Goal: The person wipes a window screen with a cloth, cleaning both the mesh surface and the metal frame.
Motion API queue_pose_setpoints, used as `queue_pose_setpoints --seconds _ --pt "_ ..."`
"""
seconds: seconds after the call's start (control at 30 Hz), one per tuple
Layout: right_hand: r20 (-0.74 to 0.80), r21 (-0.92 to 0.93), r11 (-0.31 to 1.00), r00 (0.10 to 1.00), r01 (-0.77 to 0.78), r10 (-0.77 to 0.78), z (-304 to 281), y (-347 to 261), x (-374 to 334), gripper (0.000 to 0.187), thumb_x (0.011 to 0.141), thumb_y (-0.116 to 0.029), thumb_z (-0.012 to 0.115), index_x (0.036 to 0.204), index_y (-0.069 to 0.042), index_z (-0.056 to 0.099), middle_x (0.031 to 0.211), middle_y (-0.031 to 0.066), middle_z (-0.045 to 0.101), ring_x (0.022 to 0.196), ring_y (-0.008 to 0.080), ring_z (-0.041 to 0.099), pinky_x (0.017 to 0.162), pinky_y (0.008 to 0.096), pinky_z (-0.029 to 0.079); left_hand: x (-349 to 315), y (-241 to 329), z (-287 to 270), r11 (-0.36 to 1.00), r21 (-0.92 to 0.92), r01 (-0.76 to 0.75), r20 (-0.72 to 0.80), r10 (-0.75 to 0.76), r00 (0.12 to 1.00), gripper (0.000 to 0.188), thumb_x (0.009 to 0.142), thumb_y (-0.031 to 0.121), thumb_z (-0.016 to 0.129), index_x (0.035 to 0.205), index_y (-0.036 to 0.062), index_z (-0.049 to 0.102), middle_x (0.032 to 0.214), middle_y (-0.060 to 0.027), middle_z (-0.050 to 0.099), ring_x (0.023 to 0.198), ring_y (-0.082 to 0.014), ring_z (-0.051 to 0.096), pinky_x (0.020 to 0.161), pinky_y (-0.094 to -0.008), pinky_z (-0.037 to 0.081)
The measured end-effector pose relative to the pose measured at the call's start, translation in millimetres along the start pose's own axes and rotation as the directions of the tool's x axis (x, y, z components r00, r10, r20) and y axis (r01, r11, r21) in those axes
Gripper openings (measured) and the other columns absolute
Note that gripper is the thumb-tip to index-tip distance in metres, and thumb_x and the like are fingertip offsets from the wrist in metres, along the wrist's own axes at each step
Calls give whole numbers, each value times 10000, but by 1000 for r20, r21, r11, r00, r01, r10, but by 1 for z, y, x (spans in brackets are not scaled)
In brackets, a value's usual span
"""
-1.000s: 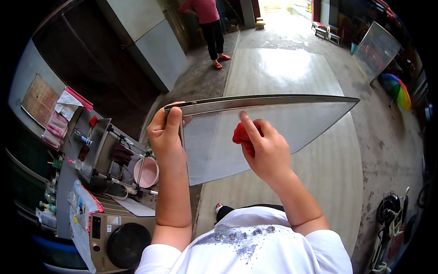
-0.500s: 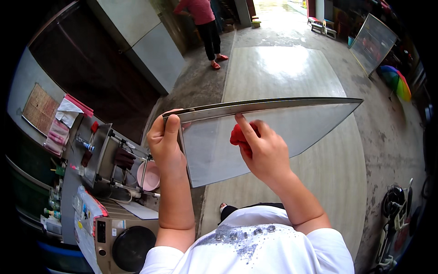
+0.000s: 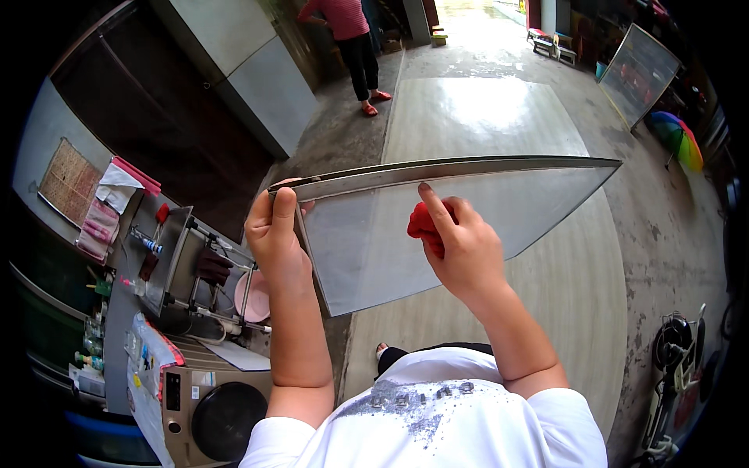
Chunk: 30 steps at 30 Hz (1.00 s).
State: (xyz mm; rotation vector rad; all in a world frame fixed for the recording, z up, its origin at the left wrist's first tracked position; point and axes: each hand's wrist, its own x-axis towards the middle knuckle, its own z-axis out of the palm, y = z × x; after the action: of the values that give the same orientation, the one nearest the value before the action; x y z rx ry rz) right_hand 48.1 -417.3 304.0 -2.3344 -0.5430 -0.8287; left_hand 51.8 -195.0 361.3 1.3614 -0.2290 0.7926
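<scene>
A window screen [image 3: 361, 248] with grey see-through mesh and a thin metal frame is held up in front of me, its upper frame edge facing me. My left hand [image 3: 275, 238] is closed around its upper left corner, the thumb on the near side and some fingers showing behind. My right hand [image 3: 470, 253] holds a bunched red cloth [image 3: 422, 225] under its curled fingers. Its index finger stretches out, and the tip touches or nearly touches the inner side of the upper frame bar.
A washing machine [image 3: 178, 413], a sink counter [image 3: 173, 253] and a pink basin [image 3: 252, 296] stand at the left. A person [image 3: 353, 47] stands at the far side. Another framed screen [image 3: 638, 76], a rainbow umbrella [image 3: 677, 140] and a folded bike-like frame [image 3: 676, 374] are at the right.
My right hand with the red cloth has slid a little right and upward along the frame bar. The screen's left end, in my left hand, has shifted slightly up and left.
</scene>
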Motion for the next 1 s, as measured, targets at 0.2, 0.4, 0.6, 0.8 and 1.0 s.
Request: queue_pose_setpoints --seconds 0.2,0.4,0.6,0.8,1.0 --pt "12 -7 1000 1000 -12 12 -1 -4 -2 698 729 -91 694 1368 -256 465 1029 60 562 783 231 609 648 369 512 0 -1 -6 999 -27 16 29 -15 999 276 891 279 668 962 12 657 838 -43 672 721 -90 589 689 -229 459" --pt "7 -14 1000 1000 6 -6 -2 -6 -3 751 729 -94 694 1405 -279 423 1030 63 559 780 234 612 647 374 516 1 9 -5 998 -33 49 -14 -50 999 261 876 249 692 954 1 676 804 -24 664 710 -80 589 690 -224 483" --pt "-12 -17 1000 1000 20 -20 -1 -5 -6 786 731 -98 695 1427 -291 384 1034 72 559 782 242 613 650 379 517 2 8 -13 998 -61 28 10 -28 1000 268 869 270 699 941 13 676 813 -18 665 714 -84 596 692 -229 484" --pt "-15 -2 1000 1000 24 -24 -11 -10 -5 744 728 -99 699 1399 -259 420 1047 72 561 790 246 615 663 384 513 0 10 -19 993 -104 50 48 -45 998 274 869 262 697 949 2 670 819 -32 666 725 -100 616 693 -247 503" --pt "-55 -15 1000 998 26 -27 -7 -7 2 734 717 -92 705 1383 -250 441 1041 66 569 801 237 614 647 373 503 3 8 -16 991 -124 42 88 -31 996 256 875 232 690 961 -9 675 838 -51 679 722 -113 628 702 -257 523"
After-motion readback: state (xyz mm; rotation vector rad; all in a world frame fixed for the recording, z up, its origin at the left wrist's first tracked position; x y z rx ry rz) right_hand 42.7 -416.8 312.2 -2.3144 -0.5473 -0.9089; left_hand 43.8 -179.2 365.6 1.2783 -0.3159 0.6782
